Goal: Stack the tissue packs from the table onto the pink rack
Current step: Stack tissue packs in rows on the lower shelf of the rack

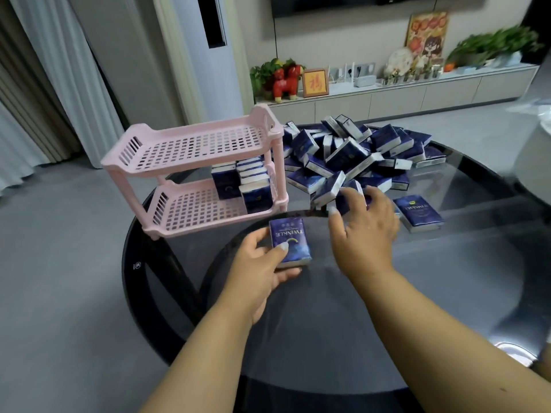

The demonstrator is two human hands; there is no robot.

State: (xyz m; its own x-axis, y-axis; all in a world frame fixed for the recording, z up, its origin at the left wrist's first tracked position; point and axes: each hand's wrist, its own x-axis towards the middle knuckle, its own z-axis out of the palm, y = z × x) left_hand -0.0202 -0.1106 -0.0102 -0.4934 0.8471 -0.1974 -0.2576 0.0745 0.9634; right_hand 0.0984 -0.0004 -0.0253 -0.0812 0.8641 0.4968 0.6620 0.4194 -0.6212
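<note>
Our left hand holds one tissue pack; our right hand closes its fingers on another pack at the heap's near edge.
We'd lift it cleanly, then stand both beside the packs already in the pink rack's lower tier; top tier holds none.

Bkgd — living rm clutter
Red toy horse beside framed gold plaque on low cabinet; plant far right.
</note>
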